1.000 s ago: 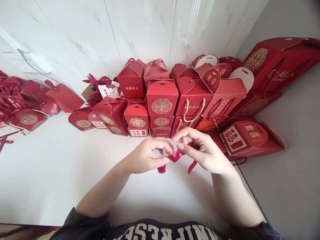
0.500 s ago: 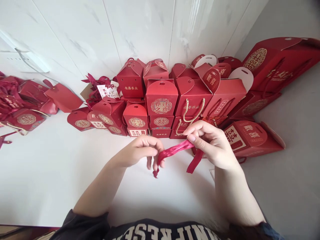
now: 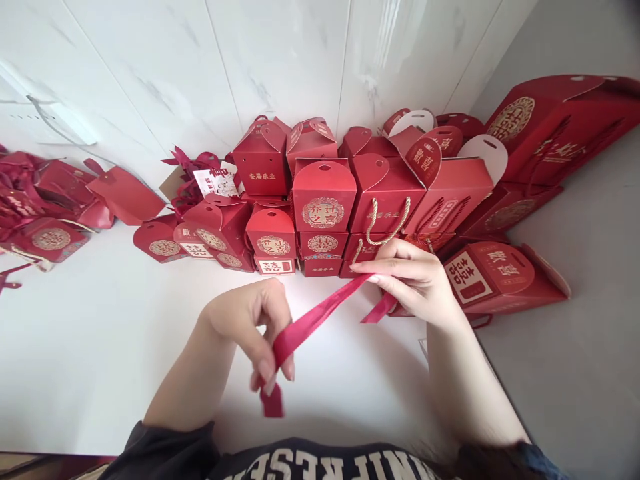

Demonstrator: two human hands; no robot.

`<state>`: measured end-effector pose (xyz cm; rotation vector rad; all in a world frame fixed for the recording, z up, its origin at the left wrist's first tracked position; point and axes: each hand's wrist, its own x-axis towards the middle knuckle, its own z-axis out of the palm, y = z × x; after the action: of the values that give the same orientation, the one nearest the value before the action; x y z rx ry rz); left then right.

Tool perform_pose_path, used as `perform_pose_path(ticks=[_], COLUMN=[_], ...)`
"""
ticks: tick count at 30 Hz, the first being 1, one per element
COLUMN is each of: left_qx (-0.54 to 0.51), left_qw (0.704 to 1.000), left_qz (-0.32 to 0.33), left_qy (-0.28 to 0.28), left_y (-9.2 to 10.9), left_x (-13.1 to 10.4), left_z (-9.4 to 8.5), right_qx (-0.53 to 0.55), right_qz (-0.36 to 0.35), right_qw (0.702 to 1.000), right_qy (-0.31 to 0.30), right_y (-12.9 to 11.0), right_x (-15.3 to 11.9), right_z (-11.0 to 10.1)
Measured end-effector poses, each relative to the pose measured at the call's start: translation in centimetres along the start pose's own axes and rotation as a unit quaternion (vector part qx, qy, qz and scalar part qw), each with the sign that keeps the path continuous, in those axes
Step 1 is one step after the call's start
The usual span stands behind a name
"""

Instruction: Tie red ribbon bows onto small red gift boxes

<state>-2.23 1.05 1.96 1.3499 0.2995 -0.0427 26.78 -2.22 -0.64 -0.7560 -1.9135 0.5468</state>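
Note:
A dark pink-red ribbon [image 3: 320, 317] is stretched on a slant between my two hands, above the white table. My left hand [image 3: 257, 327], lower and nearer my body, pinches it close to one end, and a short tail hangs beneath the fingers. Higher up on the right, my right hand [image 3: 410, 277] grips the ribbon between thumb and fingers, with the other loose end hanging below it. The right hand is in front of the stacked red gift boxes [image 3: 323, 213] and hides part of the lower ones.
Large red boxes [image 3: 507, 277] stand at the right by the grey wall. At the left lies a pile of red boxes and ribbons [image 3: 50, 200] on the white table [image 3: 100, 347]. A white tiled wall [image 3: 280, 53] rises behind.
My left hand has moved down and left, pulling the ribbon straighter and longer, and its fingers have closed in a pinch. My right hand has shifted slightly left.

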Motion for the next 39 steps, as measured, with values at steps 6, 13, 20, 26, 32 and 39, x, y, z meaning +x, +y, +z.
perform_pose_path(ticks=[6, 13, 20, 26, 32, 39], left_qx=[0.082, 0.364, 0.335, 0.262, 0.211, 0.309], left_qw=[0.93, 0.811, 0.919, 0.952, 0.955, 0.871], left_qz=[0.183, 0.055, -0.018, 0.025, 0.09, 0.091], left_qy=[0.309, 0.454, 0.205, 0.159, 0.19, 0.37], left_y=[-0.1, -0.1, -0.6, -0.3, 0.2, 0.1], left_x=[-0.1, 2.3, 4.3, 3.3, 2.7, 1.9], left_z=[1.1, 1.3, 1.8, 1.4, 1.7, 1.2], right_qx=[-0.045, 0.174, 0.238, 0.275, 0.265, 0.108], right_qz=[0.027, -0.023, 0.101, 0.097, 0.077, 0.068], right_qw=[0.987, 0.955, 0.961, 0.952, 0.95, 0.963], right_qy=[-0.154, -0.237, -0.099, -0.096, -0.146, -0.238], right_y=[-0.8, -2.7, -0.4, 2.5, 2.9, 0.4], right_x=[0.6, 0.6, 0.1, 0.2, 0.2, 0.3], right_z=[1.3, 1.9, 2.0, 3.7, 4.3, 4.7])
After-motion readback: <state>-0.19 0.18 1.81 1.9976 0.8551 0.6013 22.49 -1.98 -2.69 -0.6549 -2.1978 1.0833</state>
